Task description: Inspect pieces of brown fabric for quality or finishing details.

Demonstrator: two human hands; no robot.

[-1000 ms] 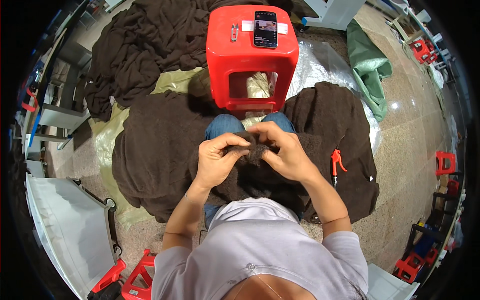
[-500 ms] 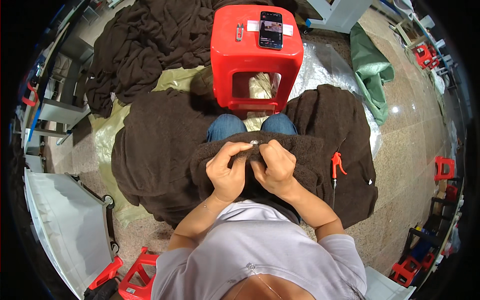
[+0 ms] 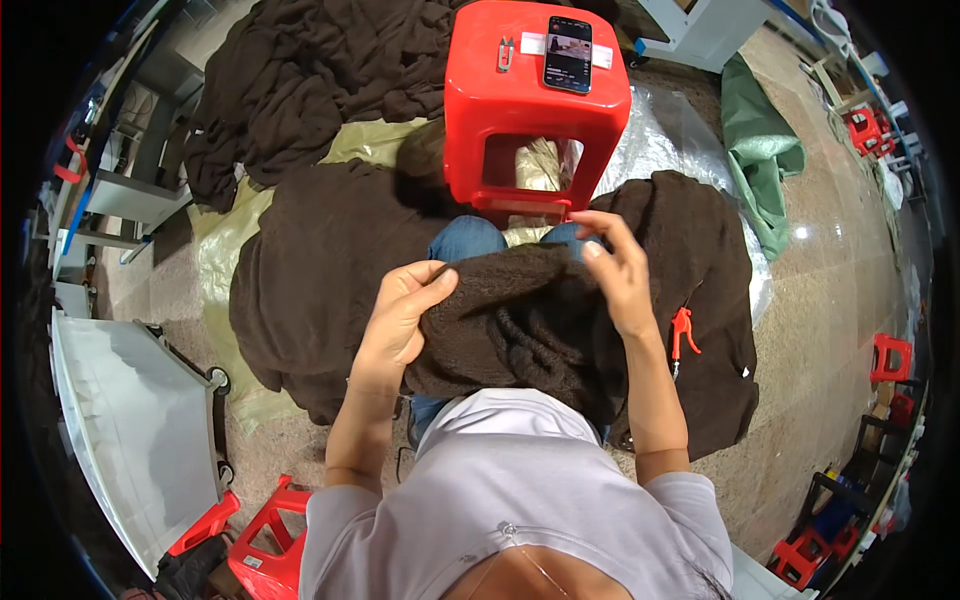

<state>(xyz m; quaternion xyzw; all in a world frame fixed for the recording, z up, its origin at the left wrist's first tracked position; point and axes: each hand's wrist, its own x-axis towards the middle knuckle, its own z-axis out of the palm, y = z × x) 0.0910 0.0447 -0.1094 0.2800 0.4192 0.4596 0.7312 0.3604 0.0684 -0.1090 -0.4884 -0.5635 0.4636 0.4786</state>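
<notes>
**Both hands on a dark brown knit in the lap**

Head view: the person sits looking down at a dark brown knitted garment [image 3: 520,320] bunched across the lap, over blue-jeaned knees. The left hand [image 3: 405,315] is closed on the garment's left edge, thumb on top and fingers curled beneath the fabric. The right hand [image 3: 615,270] grips the upper right edge, its fingers bent over the knit and the index finger raised a little above it.

Just beyond the knees stands a red plastic stool [image 3: 535,105]; on its seat lie a black smartphone [image 3: 568,54] and, beside it to the left, small metal thread snips [image 3: 505,53]. More dark brown garments are piled on the floor: one heap [image 3: 320,270] to the left of the lap, another [image 3: 700,250] to the right, a third [image 3: 300,70] further off at upper left. A small red-handled tool [image 3: 683,330] rests on the right heap, near the right forearm. A green cloth [image 3: 765,150] lies on the tiled floor at right.
</notes>
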